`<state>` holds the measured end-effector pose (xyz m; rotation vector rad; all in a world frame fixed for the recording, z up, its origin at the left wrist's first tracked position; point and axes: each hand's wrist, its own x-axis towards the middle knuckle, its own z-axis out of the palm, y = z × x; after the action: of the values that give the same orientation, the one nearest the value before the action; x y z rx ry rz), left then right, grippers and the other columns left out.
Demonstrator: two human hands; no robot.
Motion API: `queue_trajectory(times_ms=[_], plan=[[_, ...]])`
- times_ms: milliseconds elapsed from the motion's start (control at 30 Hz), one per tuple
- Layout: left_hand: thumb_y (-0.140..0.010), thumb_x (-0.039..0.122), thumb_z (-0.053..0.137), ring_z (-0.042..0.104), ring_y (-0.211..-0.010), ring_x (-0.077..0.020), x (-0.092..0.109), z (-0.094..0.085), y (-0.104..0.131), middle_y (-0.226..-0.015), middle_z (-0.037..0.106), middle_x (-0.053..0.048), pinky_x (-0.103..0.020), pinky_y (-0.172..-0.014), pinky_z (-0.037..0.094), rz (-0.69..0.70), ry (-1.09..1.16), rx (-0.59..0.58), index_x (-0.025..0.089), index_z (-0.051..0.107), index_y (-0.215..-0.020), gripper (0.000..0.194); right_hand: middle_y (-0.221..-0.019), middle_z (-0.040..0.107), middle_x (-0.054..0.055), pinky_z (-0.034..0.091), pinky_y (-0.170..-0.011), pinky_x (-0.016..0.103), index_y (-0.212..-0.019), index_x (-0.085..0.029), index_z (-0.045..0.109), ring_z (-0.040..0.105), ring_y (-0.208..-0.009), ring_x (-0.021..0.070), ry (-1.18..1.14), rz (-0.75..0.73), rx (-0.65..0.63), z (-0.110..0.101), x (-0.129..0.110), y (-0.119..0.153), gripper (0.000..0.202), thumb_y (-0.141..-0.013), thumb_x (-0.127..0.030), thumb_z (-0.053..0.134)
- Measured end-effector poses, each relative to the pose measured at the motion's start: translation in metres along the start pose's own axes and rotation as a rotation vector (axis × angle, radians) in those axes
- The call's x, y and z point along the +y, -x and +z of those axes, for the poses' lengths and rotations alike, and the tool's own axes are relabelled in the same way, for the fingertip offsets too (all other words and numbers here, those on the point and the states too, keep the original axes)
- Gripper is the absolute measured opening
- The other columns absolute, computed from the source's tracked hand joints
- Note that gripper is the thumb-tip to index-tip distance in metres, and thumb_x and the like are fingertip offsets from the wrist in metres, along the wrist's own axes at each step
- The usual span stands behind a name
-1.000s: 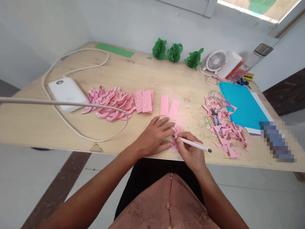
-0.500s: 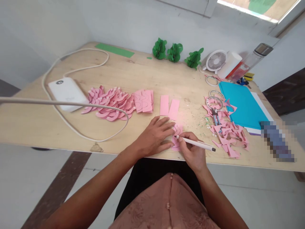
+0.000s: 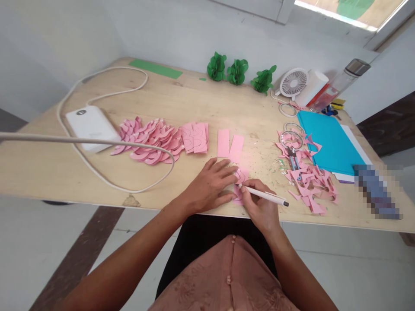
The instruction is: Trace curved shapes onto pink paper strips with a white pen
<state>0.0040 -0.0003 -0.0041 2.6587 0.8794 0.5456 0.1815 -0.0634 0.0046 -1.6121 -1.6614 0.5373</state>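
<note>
A white pen (image 3: 264,195) is gripped in my right hand (image 3: 262,211), its dark end pointing right and its tip on a pink paper piece (image 3: 241,175). Curved lines are drawn on that piece, which lies near the table's front edge. My left hand (image 3: 209,185) lies flat with fingers spread, its fingertips over the left side of the paper. Just beyond my hands lie two plain pink strips (image 3: 223,143). To their left are marked pink cards (image 3: 195,137) and a heap of cut pink curved shapes (image 3: 155,140).
Pink offcuts (image 3: 313,183) surround scissors (image 3: 294,160) on the right, beside a blue folder (image 3: 330,140). A white power bank (image 3: 92,128) and its cable (image 3: 129,190) lie left. Green paper figures (image 3: 237,71), a small fan (image 3: 294,82) and a bottle (image 3: 339,84) stand at the back.
The pen and my right hand have shifted slightly left, and the pen's dark end sits a little farther left. My left hand stays in place on the paper.
</note>
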Motion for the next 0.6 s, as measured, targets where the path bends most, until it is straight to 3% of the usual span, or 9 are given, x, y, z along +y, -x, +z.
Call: queue_trajectory(times_ms=[600], plan=[[-0.087, 0.037, 0.056, 0.034, -0.135, -0.0297, 0.0007, -0.0006, 0.0000, -0.138, 0.053, -0.005, -0.050, -0.111, 0.023, 0.002, 0.007, 0.001, 0.023, 0.059, -0.104, 0.022, -0.076, 0.067, 0.003, 0.045, -0.066, 0.030, -0.081, -0.020, 0.060, 0.060, -0.071, 0.0176, 0.033, -0.016, 0.048, -0.0001, 0.0011, 0.0021, 0.010, -0.083, -0.025, 0.052]])
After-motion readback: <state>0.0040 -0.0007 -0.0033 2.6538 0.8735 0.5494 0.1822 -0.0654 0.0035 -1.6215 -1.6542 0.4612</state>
